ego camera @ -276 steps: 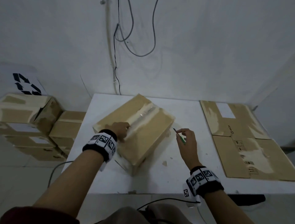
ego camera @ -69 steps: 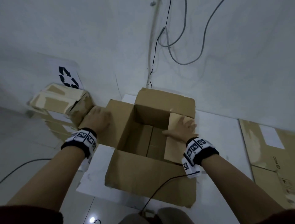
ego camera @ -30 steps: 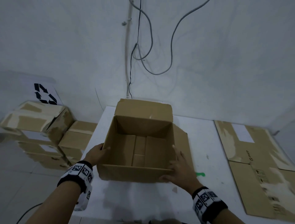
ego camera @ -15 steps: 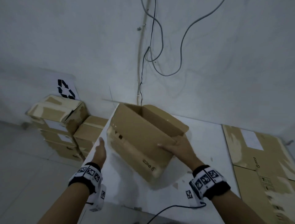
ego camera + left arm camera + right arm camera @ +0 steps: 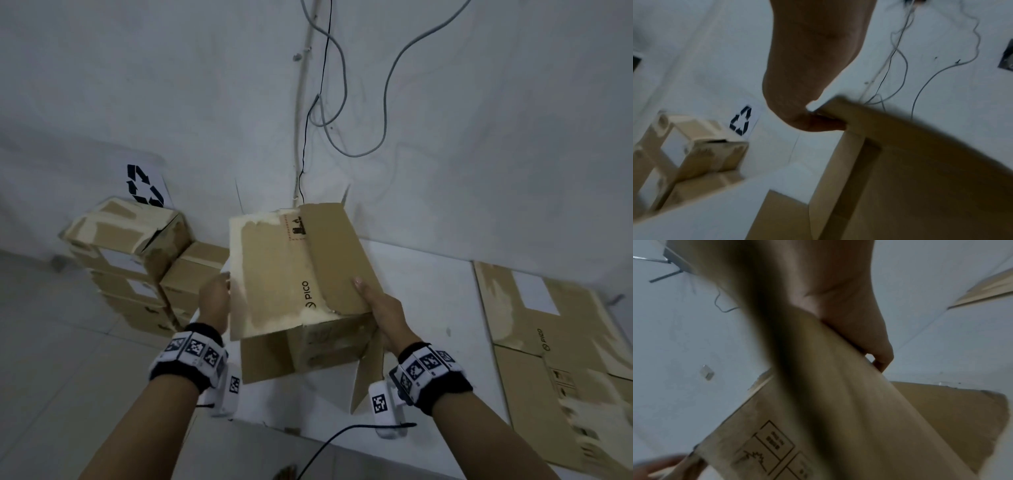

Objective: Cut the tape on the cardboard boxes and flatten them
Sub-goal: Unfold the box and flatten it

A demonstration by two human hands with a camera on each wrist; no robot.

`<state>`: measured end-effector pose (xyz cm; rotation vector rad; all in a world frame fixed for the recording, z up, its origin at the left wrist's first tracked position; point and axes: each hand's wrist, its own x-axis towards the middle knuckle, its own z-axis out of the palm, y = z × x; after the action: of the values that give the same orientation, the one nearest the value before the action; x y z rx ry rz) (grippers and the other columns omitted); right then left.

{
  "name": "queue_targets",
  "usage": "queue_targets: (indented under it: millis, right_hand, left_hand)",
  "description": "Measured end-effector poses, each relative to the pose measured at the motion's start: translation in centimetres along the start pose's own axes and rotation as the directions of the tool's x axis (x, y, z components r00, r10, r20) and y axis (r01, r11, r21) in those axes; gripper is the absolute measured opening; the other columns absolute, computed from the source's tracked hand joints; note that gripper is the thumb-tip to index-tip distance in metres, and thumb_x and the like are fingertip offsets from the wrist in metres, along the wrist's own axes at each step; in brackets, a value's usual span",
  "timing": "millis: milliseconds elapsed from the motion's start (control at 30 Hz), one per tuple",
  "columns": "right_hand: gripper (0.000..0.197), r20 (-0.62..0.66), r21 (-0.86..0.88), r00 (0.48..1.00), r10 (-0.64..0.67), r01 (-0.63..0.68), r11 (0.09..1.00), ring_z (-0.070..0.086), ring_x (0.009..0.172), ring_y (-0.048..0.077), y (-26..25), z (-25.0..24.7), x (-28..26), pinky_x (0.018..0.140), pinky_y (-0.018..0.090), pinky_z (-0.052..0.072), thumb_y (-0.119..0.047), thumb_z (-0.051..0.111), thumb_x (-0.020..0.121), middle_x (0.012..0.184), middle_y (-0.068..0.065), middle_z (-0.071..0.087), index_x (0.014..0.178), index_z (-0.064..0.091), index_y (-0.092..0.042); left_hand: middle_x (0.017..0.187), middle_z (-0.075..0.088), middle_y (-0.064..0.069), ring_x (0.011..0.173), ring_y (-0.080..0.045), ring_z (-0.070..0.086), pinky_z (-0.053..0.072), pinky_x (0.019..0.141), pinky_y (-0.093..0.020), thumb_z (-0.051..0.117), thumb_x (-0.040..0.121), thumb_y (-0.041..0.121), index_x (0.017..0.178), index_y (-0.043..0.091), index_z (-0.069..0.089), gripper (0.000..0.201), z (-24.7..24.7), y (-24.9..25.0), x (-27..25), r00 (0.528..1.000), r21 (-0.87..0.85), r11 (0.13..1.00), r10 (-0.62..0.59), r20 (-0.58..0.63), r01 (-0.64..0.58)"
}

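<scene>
The left hand grips the left edge of the brown corrugated cardboard box, and the left wrist view shows what the head view hides: the fingers are curled under the edge of a cardboard panel with the thumb side above it. The right hand holds the right side of the same box, thumb laid flat on the top panel and the remaining fingers hidden below; the right wrist view, heavily blurred, shows one fingertip hooked around a panel edge and a printed handling symbol on the box face, detail that the head view does not resolve on that side. The box is held between both hands above the white table, tilted, its top panel bearing the print "PICO" and pale torn patches; loose flaps hang down at the near side. To the right, flattened brown cardboard sheets lie on the table, well apart from the held box. To the left, beyond the table edge, a stack of closed brown cardboard boxes stands against the white wall, just below a black recycling symbol. Grey and black cables hang on the wall behind the box. Both wrists carry black bands with white coded markers.
</scene>
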<state>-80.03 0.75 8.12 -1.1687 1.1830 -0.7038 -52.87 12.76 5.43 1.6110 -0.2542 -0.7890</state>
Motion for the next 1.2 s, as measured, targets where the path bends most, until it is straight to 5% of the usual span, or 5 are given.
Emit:
queue_targets:
  millis: [267,400,667,900,1200]
  right_hand:
    - [0.039,-0.02,-0.03,1.0,0.017,-0.017,0.999,0.067,0.096,0.021,0.6,0.1,1.2,0.094,0.039,0.053,-0.056,0.077,0.074,0.098,-0.002,0.071,0.092,0.066,-0.024]
    - [0.049,-0.043,-0.012,0.998,0.043,-0.044,0.999,0.067,0.089,0.023,0.4,-0.1,0.7,0.075,0.032,0.055,-0.051,0.072,0.081,0.095,0.005,0.072,0.106,0.069,-0.01]
    - [0.063,0.07,0.005,0.997,-0.015,0.014,1.0,0.068,0.101,0.019,1.2,-1.2,0.3,0.082,0.032,0.056,-0.044,0.087,0.065,0.108,0.001,0.073,0.118,0.067,-0.015]
    - [0.058,0.068,0.098,0.998,-0.013,0.006,0.995,0.07,0.097,0.019,1.0,-0.9,1.2,0.086,0.034,0.057,-0.039,0.09,0.062,0.105,0.002,0.075,0.11,0.069,-0.014]
    - [0.023,0.149,0.071,0.988,-0.033,0.022,0.997,0.07,0.088,0.012,-0.2,1.5,2.0,0.079,0.029,0.053,-0.034,0.082,0.078,0.088,-0.009,0.076,0.092,0.069,-0.022]
  left_hand:
    - [0.133,0.055,0.011,0.118,-0.008,0.053,0.043,0.09,-0.016,0.068,0.087,0.038,0.135,0.027,0.053,0.052,6.8,6.2,-6.4,0.797,0.168,0.854,0.364,0.482,-0.492]
    - [0.156,0.017,-0.003,0.142,-0.024,0.016,0.021,0.115,-0.04,0.078,0.067,0.056,0.15,0.023,0.016,0.108,11.2,2.5,-6.6,0.88,0.571,0.671,0.328,0.344,-0.473]
    - [0.154,0.022,-0.005,0.139,-0.026,0.03,0.033,0.112,-0.05,0.089,0.04,0.061,0.147,0.035,-0.008,0.146,11.3,1.3,-4.0,0.926,0.378,0.859,0.249,0.282,-0.346]
    - [0.078,0.063,-0.003,0.074,-0.019,0.058,0.038,0.06,-0.026,0.046,0.098,0.04,0.096,0.007,0.063,0.037,3.6,-0.2,-5.2,0.879,0.671,0.598,0.441,0.181,-0.438]
    - [0.098,0.072,-0.003,0.09,-0.019,0.067,0.048,0.086,-0.034,0.025,0.1,0.054,0.122,0.009,0.058,0.061,2.7,3.5,-6.6,0.86,0.653,0.745,-0.24,0.45,-0.134]
